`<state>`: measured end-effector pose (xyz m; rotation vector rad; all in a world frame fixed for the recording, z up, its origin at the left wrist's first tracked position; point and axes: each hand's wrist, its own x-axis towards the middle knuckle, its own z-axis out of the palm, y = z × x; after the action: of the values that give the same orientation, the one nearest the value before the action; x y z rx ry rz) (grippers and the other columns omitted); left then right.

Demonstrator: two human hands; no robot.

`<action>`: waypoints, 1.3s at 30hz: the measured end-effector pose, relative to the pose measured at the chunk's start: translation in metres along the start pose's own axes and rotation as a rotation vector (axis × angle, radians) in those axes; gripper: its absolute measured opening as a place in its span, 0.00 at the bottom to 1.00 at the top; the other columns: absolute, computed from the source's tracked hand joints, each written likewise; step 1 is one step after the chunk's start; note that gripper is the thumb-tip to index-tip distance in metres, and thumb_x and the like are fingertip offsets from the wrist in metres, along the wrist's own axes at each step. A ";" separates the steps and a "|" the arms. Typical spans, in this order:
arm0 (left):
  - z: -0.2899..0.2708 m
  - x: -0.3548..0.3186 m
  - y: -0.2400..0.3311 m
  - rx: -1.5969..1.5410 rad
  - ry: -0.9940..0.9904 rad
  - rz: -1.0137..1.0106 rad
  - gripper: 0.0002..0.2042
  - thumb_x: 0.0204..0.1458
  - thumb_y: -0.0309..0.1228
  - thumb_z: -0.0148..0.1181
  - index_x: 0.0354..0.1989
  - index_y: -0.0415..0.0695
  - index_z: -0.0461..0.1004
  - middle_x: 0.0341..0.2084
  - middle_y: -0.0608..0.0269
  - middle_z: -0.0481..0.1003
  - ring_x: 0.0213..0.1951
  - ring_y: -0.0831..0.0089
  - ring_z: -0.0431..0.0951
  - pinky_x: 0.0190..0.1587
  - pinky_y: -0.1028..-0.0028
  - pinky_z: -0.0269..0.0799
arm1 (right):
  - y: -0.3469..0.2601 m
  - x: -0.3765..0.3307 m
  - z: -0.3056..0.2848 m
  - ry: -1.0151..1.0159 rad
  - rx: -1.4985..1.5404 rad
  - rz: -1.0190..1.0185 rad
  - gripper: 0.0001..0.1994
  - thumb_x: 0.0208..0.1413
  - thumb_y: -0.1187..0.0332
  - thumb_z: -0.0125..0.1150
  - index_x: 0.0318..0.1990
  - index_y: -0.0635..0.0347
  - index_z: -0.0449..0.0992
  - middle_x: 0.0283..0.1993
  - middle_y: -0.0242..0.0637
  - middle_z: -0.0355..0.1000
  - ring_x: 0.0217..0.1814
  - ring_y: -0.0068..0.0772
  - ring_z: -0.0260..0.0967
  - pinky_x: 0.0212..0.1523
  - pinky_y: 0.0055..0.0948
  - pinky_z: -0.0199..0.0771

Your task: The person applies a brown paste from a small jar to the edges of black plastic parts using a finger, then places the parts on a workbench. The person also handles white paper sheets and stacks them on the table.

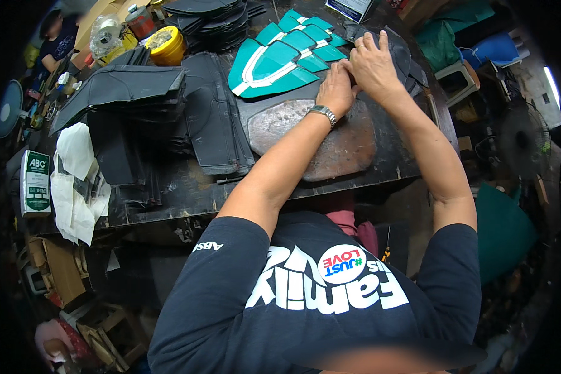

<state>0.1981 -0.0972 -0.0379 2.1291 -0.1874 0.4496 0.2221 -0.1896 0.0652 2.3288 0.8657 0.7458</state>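
Observation:
My left hand [336, 91], with a metal watch on its wrist, reaches over a worn brown slab [274, 129] at the table's front. Its fingers are bunched together. Just to the right, my right hand [374, 64] meets its fingertips; the thumb side is closed and the outer fingers are raised. Whatever the two hands pinch is too small or hidden to make out. Left of them lie overlapping teal shoe-upper-like pieces [265, 78] with white strips along their middles, fanned out. Dark flat material [406, 55] lies beyond my right hand.
Stacks of black cut pieces [128, 93] crowd the table's left and a further pile [209, 22] its back. A yellow tub [166, 47], a green-and-white can [36, 184] and white cloth scraps [78, 181] stand or lie leftward. A person [59, 43] sits at far left.

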 end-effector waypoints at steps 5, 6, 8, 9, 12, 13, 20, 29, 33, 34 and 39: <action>0.008 0.004 -0.002 0.092 0.081 0.014 0.27 0.51 0.29 0.63 0.59 0.39 0.60 0.48 0.43 0.70 0.49 0.45 0.74 0.52 0.53 0.71 | -0.026 -0.028 0.002 -0.012 -0.127 0.134 0.19 0.58 0.64 0.54 0.53 0.65 0.77 0.62 0.46 0.67 0.70 0.46 0.58 0.69 0.66 0.50; 0.009 0.004 -0.002 0.108 0.083 0.003 0.28 0.51 0.29 0.64 0.59 0.39 0.60 0.48 0.42 0.70 0.49 0.45 0.74 0.52 0.53 0.71 | -0.027 -0.035 0.005 0.024 -0.105 0.178 0.21 0.57 0.65 0.54 0.55 0.65 0.75 0.64 0.46 0.66 0.71 0.47 0.57 0.69 0.66 0.51; 0.009 0.004 -0.002 0.126 0.110 0.029 0.33 0.47 0.34 0.70 0.59 0.38 0.60 0.48 0.43 0.70 0.49 0.46 0.74 0.51 0.54 0.72 | -0.028 -0.052 0.011 0.046 0.145 0.295 0.23 0.58 0.66 0.57 0.61 0.62 0.72 0.69 0.46 0.61 0.73 0.51 0.54 0.68 0.67 0.51; 0.009 0.004 -0.002 0.128 0.079 0.035 0.33 0.49 0.35 0.68 0.61 0.36 0.59 0.50 0.41 0.69 0.52 0.45 0.73 0.54 0.54 0.71 | -0.028 -0.060 0.015 0.105 0.296 0.365 0.23 0.59 0.66 0.58 0.62 0.61 0.71 0.70 0.47 0.61 0.74 0.52 0.53 0.68 0.68 0.51; 0.007 0.005 -0.002 0.133 0.043 0.026 0.33 0.51 0.36 0.66 0.63 0.36 0.58 0.52 0.40 0.69 0.55 0.45 0.72 0.56 0.54 0.71 | -0.025 -0.073 0.029 0.156 0.665 0.508 0.26 0.59 0.62 0.64 0.66 0.48 0.71 0.74 0.52 0.55 0.76 0.58 0.49 0.69 0.68 0.49; 0.007 0.005 -0.002 0.149 0.072 0.045 0.33 0.50 0.36 0.68 0.61 0.37 0.59 0.50 0.41 0.69 0.53 0.45 0.73 0.54 0.55 0.71 | -0.026 -0.074 0.034 0.185 0.772 0.537 0.26 0.59 0.61 0.64 0.66 0.46 0.72 0.75 0.54 0.54 0.77 0.60 0.47 0.68 0.70 0.48; 0.006 0.005 0.001 0.163 0.060 0.035 0.33 0.50 0.36 0.69 0.61 0.37 0.60 0.49 0.43 0.70 0.51 0.46 0.74 0.53 0.54 0.70 | -0.023 -0.072 0.062 0.368 1.182 0.622 0.20 0.57 0.53 0.66 0.58 0.34 0.80 0.73 0.55 0.57 0.77 0.61 0.46 0.73 0.59 0.42; 0.008 0.013 -0.002 0.147 0.044 0.044 0.32 0.50 0.32 0.67 0.61 0.36 0.59 0.50 0.41 0.70 0.53 0.44 0.73 0.55 0.53 0.70 | -0.031 -0.075 0.036 0.350 0.933 0.668 0.22 0.55 0.52 0.67 0.57 0.40 0.81 0.71 0.53 0.58 0.77 0.60 0.45 0.71 0.66 0.42; 0.008 0.015 -0.003 0.162 0.037 0.053 0.32 0.48 0.29 0.67 0.61 0.37 0.59 0.50 0.41 0.69 0.54 0.44 0.73 0.54 0.54 0.71 | -0.038 -0.093 0.007 0.348 1.014 0.610 0.22 0.54 0.53 0.69 0.54 0.51 0.81 0.70 0.53 0.59 0.74 0.62 0.50 0.71 0.58 0.49; 0.007 0.016 -0.001 0.151 0.037 0.032 0.33 0.48 0.31 0.69 0.61 0.37 0.59 0.51 0.41 0.69 0.54 0.44 0.73 0.55 0.54 0.71 | -0.042 -0.098 -0.001 0.376 1.103 0.591 0.21 0.54 0.54 0.69 0.53 0.52 0.82 0.70 0.53 0.59 0.73 0.62 0.52 0.71 0.56 0.51; 0.003 0.013 0.006 0.061 0.034 -0.011 0.40 0.45 0.37 0.75 0.63 0.37 0.57 0.53 0.40 0.69 0.56 0.42 0.72 0.56 0.55 0.71 | -0.091 -0.133 -0.033 0.527 1.812 0.715 0.41 0.64 0.62 0.63 0.77 0.55 0.44 0.74 0.47 0.51 0.71 0.42 0.57 0.71 0.42 0.55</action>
<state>0.2089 -0.1027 -0.0295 2.1792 -0.1444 0.4910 0.0786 -0.2147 -0.0109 4.3284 1.1236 1.0826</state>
